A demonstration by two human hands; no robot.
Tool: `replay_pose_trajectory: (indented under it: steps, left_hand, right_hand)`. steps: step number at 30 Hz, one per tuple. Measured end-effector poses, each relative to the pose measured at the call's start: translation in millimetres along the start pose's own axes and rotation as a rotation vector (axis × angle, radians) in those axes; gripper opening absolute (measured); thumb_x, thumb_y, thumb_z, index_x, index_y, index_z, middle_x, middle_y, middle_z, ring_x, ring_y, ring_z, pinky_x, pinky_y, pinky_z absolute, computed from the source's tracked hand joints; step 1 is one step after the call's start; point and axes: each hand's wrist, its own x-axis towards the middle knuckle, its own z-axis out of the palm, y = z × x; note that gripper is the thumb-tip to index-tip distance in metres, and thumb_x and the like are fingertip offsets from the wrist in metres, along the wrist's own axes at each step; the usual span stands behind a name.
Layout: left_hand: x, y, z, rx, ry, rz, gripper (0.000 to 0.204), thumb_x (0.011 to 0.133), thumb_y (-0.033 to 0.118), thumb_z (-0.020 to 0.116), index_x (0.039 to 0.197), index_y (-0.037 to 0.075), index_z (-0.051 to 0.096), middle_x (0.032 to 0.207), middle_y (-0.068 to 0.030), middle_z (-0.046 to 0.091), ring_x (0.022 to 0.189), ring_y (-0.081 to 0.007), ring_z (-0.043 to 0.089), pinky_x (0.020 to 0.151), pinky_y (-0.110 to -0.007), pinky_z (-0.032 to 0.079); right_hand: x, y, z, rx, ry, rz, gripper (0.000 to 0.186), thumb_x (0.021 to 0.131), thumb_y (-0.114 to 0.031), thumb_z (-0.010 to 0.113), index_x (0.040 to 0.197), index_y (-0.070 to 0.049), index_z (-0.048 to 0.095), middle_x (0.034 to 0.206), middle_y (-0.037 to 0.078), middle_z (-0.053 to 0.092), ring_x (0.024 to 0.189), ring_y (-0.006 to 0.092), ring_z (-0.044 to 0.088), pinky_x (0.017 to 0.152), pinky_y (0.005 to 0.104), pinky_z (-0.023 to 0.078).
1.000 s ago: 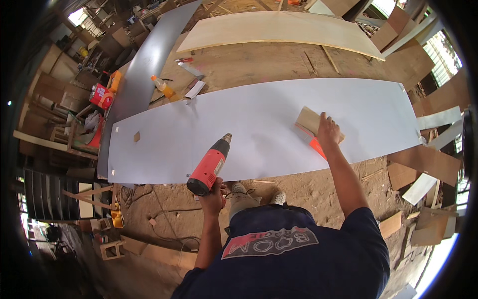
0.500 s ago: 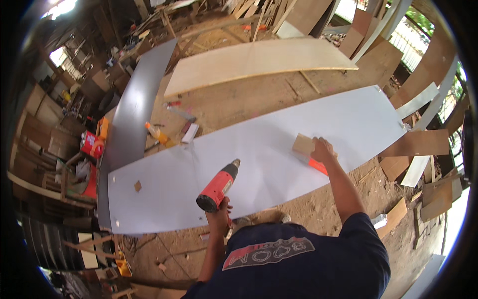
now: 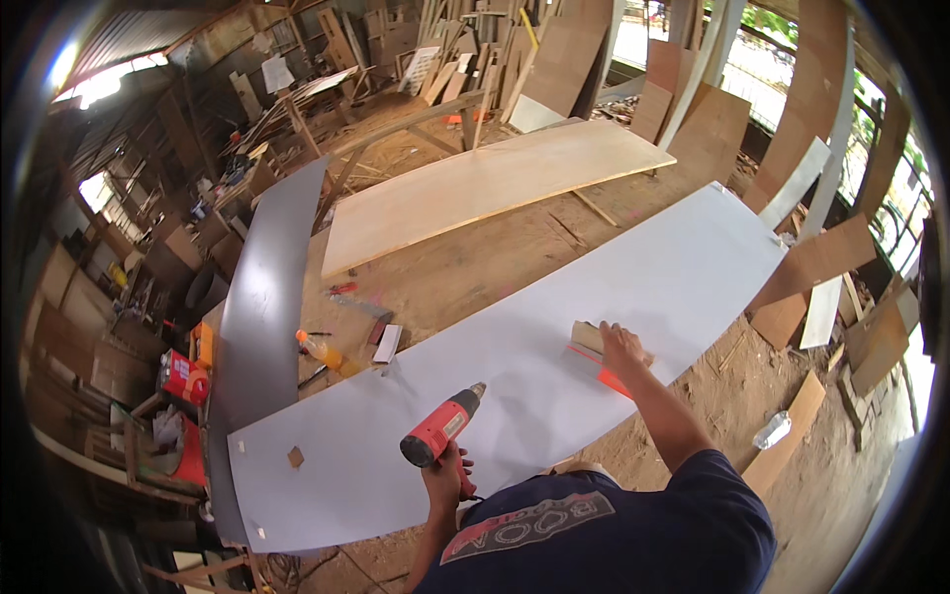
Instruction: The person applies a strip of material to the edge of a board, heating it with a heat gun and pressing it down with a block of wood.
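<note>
My left hand point(image 3: 447, 479) is wrapped around the handle of a red and black heat gun point(image 3: 441, 428), its metal nozzle pointing up and to the right over a long white panel point(image 3: 683, 259). To the right, my right hand point(image 3: 623, 348) grips a pale wooden block point(image 3: 587, 339) from above, against the panel's surface. Along the block's near side shows a bright orange strip point(image 3: 614, 382); I cannot tell whether it is fixed to the block. A small brown diamond-shaped piece point(image 3: 295, 456) lies on the panel's left part.
A dark grey panel point(image 3: 262, 297) stretches along the left, and a pale wooden panel point(image 3: 475, 198) lies beyond the white one. By the white panel's far edge are an orange-liquid bottle point(image 3: 329, 353) and a white-faced block point(image 3: 388, 344). Boards point(image 3: 821, 257) crowd the right.
The view has swung upward, showing more of the workshop's back. The block under my right hand now shows a narrower face, more tilted. The heat gun stays in my left hand.
</note>
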Motion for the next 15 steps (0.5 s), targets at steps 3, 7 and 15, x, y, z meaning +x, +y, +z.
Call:
replay_pose_trajectory:
  steps: [3, 7, 15]
  left_hand:
    - [11, -7, -11, -0.044, 0.019, -0.050, 0.040, 0.108, 0.033, 0.067, 0.126, -0.003, 0.064, 0.094, -0.0113, 0.072, 0.069, -0.0215, 0.073, 0.056, -0.035, 0.057]
    - [18, -16, -14, -0.065, 0.029, -0.101, 0.046, 0.108, 0.038, 0.067, 0.127, -0.003, 0.064, 0.094, -0.0118, 0.072, 0.068, -0.0222, 0.073, 0.055, -0.036, 0.056]
    - [25, -23, -16, -0.120, 0.012, -0.094, 0.047, 0.107, 0.040, 0.068, 0.124, -0.004, 0.066, 0.093, -0.0122, 0.073, 0.068, -0.0218, 0.072, 0.055, -0.035, 0.056]
  right_hand:
    - [-12, -16, -5, -0.010, -0.114, 0.035, 0.040, 0.089, -0.008, 0.072, 0.125, -0.008, 0.054, 0.119, 0.020, 0.070, 0.113, 0.0364, 0.072, 0.094, 0.0473, 0.058]
    - [-35, -29, -18, 0.020, -0.075, 0.056, 0.056, 0.093, -0.024, 0.074, 0.140, -0.008, 0.049, 0.122, 0.020, 0.067, 0.116, 0.0359, 0.069, 0.096, 0.0484, 0.057]
    - [-33, -25, -1, -0.096, -0.150, 0.027, 0.094, 0.082, -0.044, 0.086, 0.156, -0.009, 0.038, 0.136, 0.020, 0.059, 0.130, 0.0373, 0.060, 0.105, 0.0522, 0.052]
